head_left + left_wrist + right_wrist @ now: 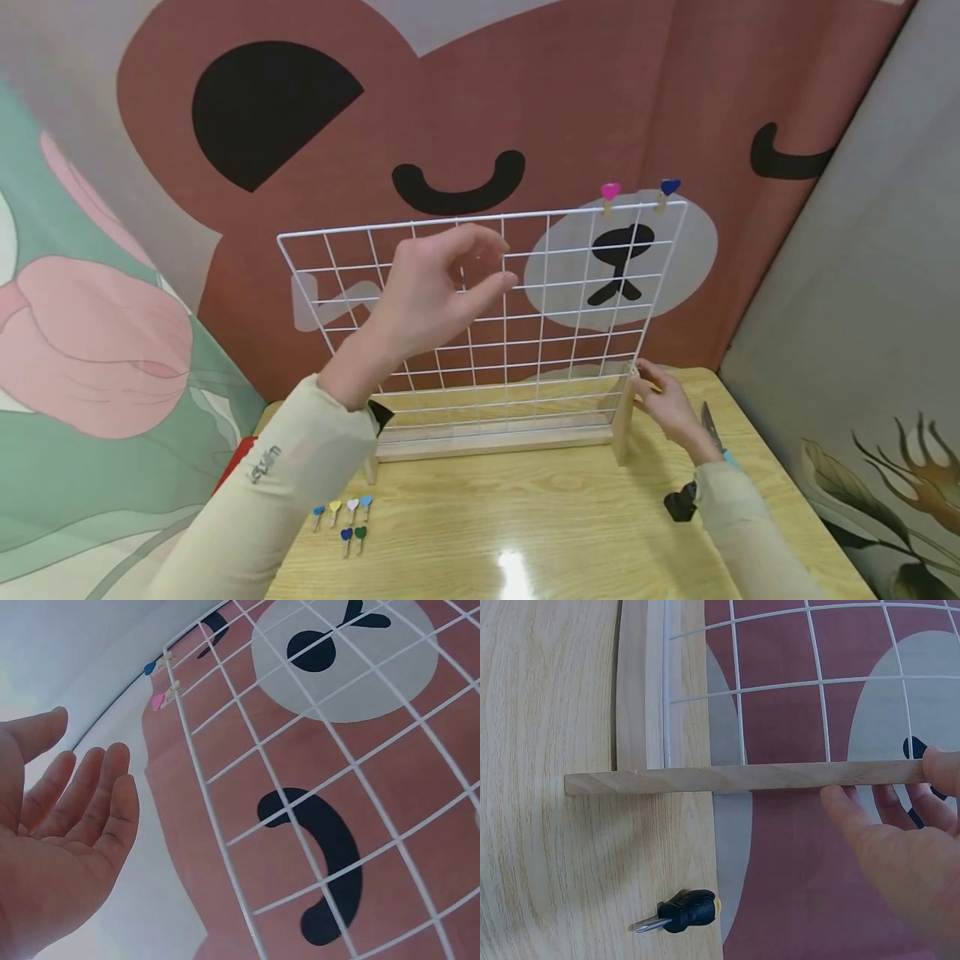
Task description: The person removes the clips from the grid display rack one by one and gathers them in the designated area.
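A white wire grid point(504, 333) stands upright in a wooden stand with a base bar point(495, 443) and side posts. My left hand point(442, 287) is raised before the grid, fingers loosely curved and nothing between them; the left wrist view shows its bare palm point(67, 847). At the right side post point(742, 778), my right hand point(911, 840) grips the upper end of the wood between thumb and fingers. A pink heart clothespin point(611, 193) and a dark blue heart clothespin point(669, 190) are clipped on the grid's top wire, near its right corner.
Several small heart clothespins point(352, 506) lie in two rows at the table's front left. A stubby black screwdriver point(686, 911) lies right of the stand, near scissors point(712, 429) partly behind my right wrist. A bear-patterned curtain point(337, 192) hangs behind the table.
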`<state>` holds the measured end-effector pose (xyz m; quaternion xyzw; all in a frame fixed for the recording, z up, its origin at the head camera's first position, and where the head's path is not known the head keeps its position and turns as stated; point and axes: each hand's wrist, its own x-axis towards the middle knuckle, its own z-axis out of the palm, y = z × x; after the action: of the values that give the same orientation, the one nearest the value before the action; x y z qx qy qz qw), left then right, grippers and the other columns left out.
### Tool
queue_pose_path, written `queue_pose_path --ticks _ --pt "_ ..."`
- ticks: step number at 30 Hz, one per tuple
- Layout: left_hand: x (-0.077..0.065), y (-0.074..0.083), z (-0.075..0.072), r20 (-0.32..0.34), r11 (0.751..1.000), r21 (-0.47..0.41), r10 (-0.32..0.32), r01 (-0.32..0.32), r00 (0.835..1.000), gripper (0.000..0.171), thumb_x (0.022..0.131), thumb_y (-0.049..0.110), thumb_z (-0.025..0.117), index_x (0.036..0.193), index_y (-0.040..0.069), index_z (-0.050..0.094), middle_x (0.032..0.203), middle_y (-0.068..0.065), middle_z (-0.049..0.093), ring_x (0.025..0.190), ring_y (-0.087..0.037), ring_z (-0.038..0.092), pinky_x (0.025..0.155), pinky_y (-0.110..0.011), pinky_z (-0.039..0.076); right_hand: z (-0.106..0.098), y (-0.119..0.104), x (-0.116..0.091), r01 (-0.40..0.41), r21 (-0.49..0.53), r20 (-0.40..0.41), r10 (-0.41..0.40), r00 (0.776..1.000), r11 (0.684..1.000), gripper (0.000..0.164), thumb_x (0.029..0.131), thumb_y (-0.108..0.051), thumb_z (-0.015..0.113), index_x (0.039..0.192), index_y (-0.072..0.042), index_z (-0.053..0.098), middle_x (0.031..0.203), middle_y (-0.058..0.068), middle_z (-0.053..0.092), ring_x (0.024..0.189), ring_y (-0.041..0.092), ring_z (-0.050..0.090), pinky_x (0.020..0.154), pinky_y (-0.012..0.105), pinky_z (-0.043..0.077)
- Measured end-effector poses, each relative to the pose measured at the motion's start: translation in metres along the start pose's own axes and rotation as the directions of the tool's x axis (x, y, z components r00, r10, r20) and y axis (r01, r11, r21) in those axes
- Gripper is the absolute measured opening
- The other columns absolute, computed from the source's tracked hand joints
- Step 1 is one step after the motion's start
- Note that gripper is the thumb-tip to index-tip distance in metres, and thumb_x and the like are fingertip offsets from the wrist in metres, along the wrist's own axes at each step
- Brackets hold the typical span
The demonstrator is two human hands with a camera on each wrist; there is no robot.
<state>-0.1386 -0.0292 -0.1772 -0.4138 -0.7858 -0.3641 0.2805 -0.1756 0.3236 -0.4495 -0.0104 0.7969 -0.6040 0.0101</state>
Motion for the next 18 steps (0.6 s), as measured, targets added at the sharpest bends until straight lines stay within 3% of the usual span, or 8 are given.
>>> queue_pose_path --ticks 5,12,18 --pt "0.015 0.005 -0.002 0.036 1.0 -0.02 -0.004 0.005 0.999 0.018 0.085 0.012 0.073 0.1 0.004 0.067 0.092 -0.001 0.069 0.071 -0.008 0.059 0.066 -0.027 0.049 0.0 -0.001 0.0 0.005 0.006 -0.006 -0.005 1.0 1.0 0.056 0.104 -0.017 0.04 0.15 0.006 0.017 0.147 0.034 0.024 0.133 0.048 0.029 0.099 0.046 0.04" --pt "0.04 0.009 -0.002 0.103 0.999 -0.01 -0.043 0.044 0.994 0.016 0.087 0.012 0.071 0.101 0.006 0.066 0.088 0.0 0.066 0.07 -0.007 0.058 0.068 -0.024 0.048 -0.001 0.001 -0.002 -0.007 0.016 -0.013 0.007 1.0 1.0 0.055 0.104 -0.015 0.04 0.149 0.006 0.017 0.146 0.034 0.025 0.132 0.047 0.03 0.099 0.046 0.039" --pt "0.061 0.01 0.001 0.171 0.993 0.015 -0.117 0.116 0.978 0.016 0.088 0.014 0.069 0.102 0.007 0.067 0.093 -0.001 0.068 0.082 -0.007 0.065 0.076 -0.024 0.05 -0.001 0.001 -0.004 -0.008 0.013 -0.009 0.009 1.0 1.0 0.055 0.104 -0.015 0.039 0.15 0.006 0.017 0.147 0.034 0.023 0.134 0.048 0.028 0.1 0.049 0.038"
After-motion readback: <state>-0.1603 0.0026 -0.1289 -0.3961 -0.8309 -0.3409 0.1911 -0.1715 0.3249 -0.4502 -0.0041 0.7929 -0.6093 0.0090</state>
